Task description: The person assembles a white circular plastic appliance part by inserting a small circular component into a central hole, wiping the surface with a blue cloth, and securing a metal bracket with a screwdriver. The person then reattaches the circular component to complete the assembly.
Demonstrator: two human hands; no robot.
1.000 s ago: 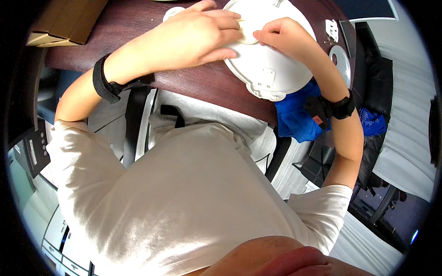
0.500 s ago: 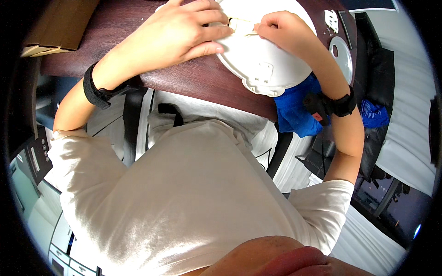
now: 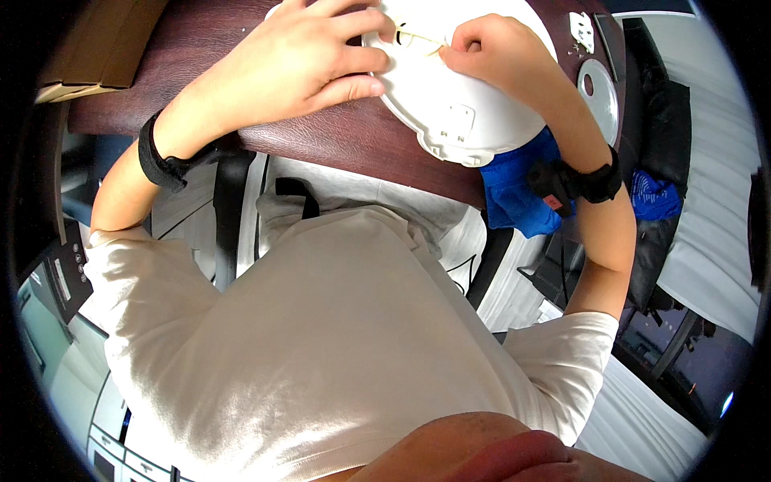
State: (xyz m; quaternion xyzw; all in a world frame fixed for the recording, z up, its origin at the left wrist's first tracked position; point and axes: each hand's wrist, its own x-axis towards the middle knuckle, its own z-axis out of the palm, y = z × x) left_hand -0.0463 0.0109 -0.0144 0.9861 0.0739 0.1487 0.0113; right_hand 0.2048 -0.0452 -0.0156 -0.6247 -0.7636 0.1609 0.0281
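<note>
A round white plastic housing (image 3: 490, 112) with a notched near rim lies at the table's front edge. Across its upper part runs a thin pale-yellow strip (image 3: 422, 37), perhaps a wire or cord. My right hand (image 3: 510, 60) has thumb and index finger pinched at the strip's right end. On the left side of the housing rests my left hand (image 3: 309, 60), its fingers spread apart. Its fingertips come close to the strip's other end; whether they touch it I cannot tell.
A cardboard box (image 3: 104, 48) stands at the table's far left. Right of the housing lie a white disc with a hole (image 3: 598, 100), a small white part (image 3: 581, 32) with tiny bits beside it, and a dark flat object (image 3: 610, 46). Blue cloth (image 3: 518, 193) hangs below the housing.
My left hand has drawn slightly left, its fingers more apart. The pale strip shows more plainly between the hands, and the right hand has shifted a little.
</note>
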